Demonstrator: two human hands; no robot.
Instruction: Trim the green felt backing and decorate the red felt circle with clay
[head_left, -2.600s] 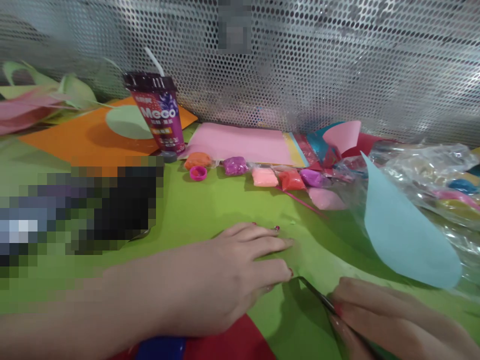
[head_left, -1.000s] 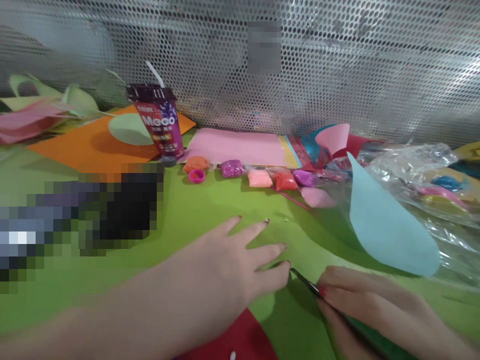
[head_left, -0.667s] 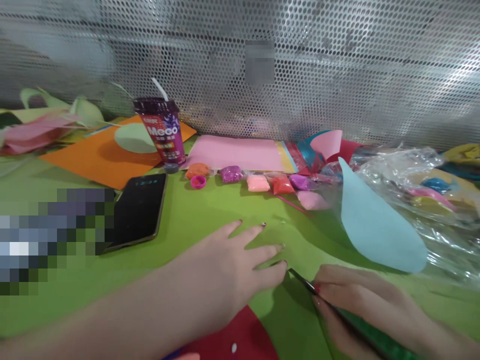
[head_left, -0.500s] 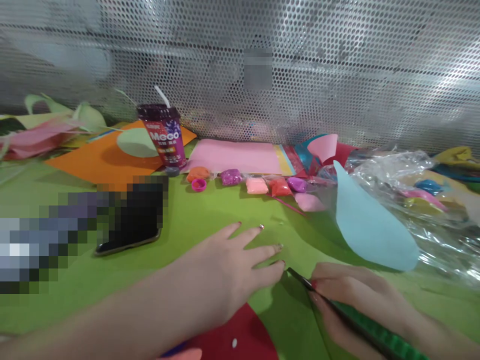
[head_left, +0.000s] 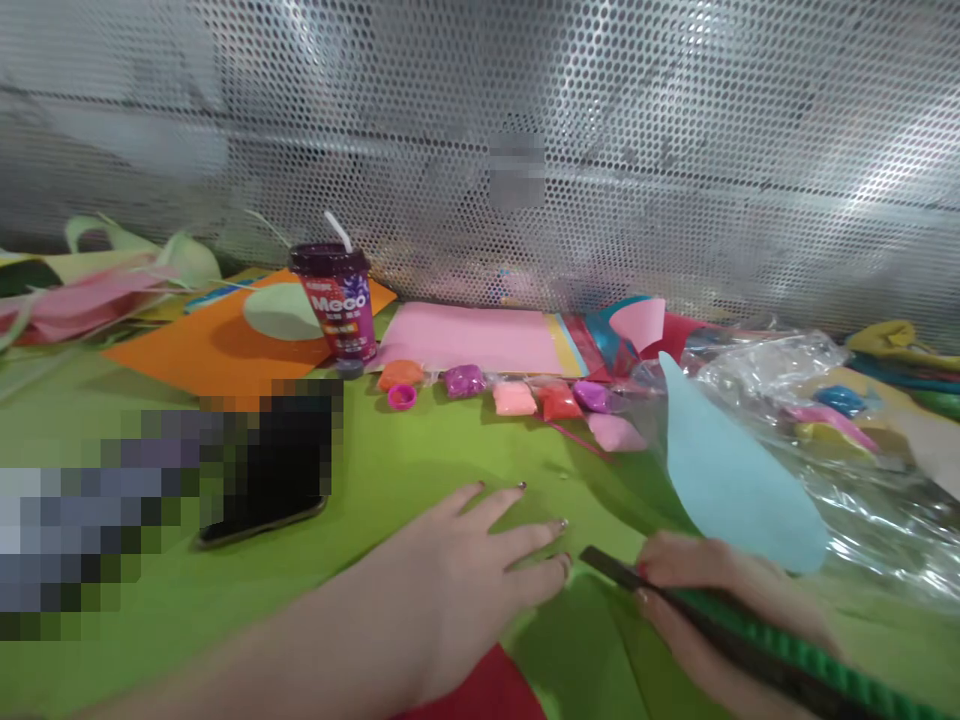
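My left hand (head_left: 480,560) lies flat with fingers spread on a green sheet of paper (head_left: 442,455). In my right hand (head_left: 712,590) is a utility knife (head_left: 757,635) with a green and black handle. Its blade is out and points left, just beside the little finger of my left hand. Whether the blade tip touches the paper I cannot tell. Beneath my left wrist, part of a red piece of paper (head_left: 491,690) shows. A curved light blue paper piece (head_left: 731,470) stands beyond my right hand.
A purple drink cup with a straw (head_left: 341,310) stands at the back left, near orange paper (head_left: 202,350) and a black phone (head_left: 281,460). Several small bags of coloured clay (head_left: 514,398) line the back before pink paper (head_left: 472,335). Clear plastic wrapping (head_left: 780,365) lies right. A perforated metal panel (head_left: 420,120) rises behind.
The view has tilted up a little, so things sit lower. The knife has turned, showing its blade more broadly. My left hand stays spread on the paper.
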